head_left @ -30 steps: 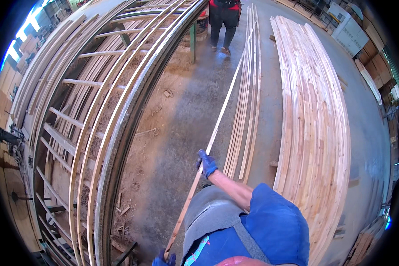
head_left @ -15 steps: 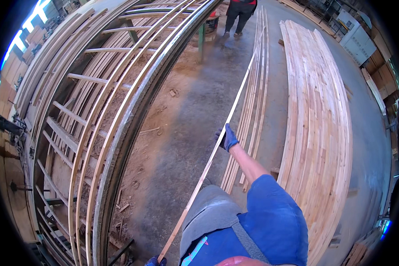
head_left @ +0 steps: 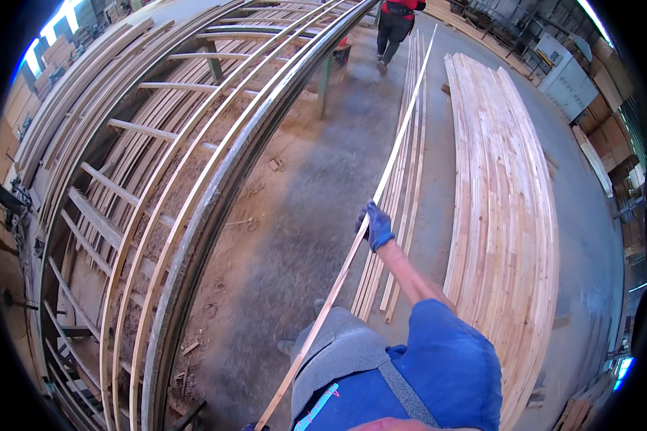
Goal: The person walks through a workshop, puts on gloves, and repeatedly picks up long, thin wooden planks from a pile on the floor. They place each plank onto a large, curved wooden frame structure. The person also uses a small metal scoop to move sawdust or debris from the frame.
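Long, slim, pale wooden strip (head_left: pixel 341 271), slanting above grey floor (head_left: pixel 313 187); far end now appears past row of thin wooden strips (head_left: pixel 369 280), earlier short of it; blue-gloved right hand (head_left: pixel 375 226), fingers clamped round strip; left hand (head_left: pixel 255 427), mostly cropped, fingers' state cannot be told

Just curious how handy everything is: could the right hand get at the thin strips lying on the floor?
Probably yes, with a stoop: nothing visible blocks the way down to the thin strips, though the right hand is busy gripping a long wooden strip.
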`<move>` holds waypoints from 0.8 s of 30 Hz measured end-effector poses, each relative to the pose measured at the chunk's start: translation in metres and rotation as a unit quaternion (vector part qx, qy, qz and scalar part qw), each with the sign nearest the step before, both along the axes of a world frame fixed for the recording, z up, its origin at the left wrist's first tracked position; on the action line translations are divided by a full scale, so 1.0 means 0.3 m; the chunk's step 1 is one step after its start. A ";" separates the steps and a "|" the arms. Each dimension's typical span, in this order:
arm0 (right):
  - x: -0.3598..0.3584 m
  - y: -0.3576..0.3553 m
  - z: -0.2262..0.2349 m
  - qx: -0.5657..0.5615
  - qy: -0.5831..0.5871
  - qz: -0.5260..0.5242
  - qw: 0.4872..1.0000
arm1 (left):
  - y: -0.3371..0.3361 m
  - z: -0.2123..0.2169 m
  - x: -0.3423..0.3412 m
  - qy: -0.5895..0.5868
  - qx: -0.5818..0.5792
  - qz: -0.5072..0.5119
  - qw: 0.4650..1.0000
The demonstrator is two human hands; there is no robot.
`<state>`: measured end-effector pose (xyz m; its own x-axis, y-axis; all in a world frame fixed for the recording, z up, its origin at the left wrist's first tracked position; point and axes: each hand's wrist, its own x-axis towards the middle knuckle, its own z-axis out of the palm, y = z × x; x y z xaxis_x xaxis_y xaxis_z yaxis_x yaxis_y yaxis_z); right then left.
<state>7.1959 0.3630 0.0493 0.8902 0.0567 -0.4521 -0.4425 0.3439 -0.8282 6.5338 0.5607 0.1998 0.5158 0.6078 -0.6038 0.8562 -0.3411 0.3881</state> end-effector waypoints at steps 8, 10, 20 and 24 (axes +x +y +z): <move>0.067 0.215 0.556 0.018 -0.203 -0.005 0.979 | 0.131 0.057 0.004 -0.041 0.019 -0.094 0.995; 0.050 0.296 0.674 0.029 -0.220 0.002 0.975 | 0.164 0.029 -0.053 0.021 0.080 -0.194 0.977; -0.020 0.640 0.829 0.045 -0.256 0.042 0.965 | 0.278 0.022 -0.217 -0.051 0.158 -0.125 0.978; -0.030 0.835 0.780 0.054 -0.222 0.063 0.971 | 0.349 -0.019 -0.283 -0.048 0.220 -0.133 0.965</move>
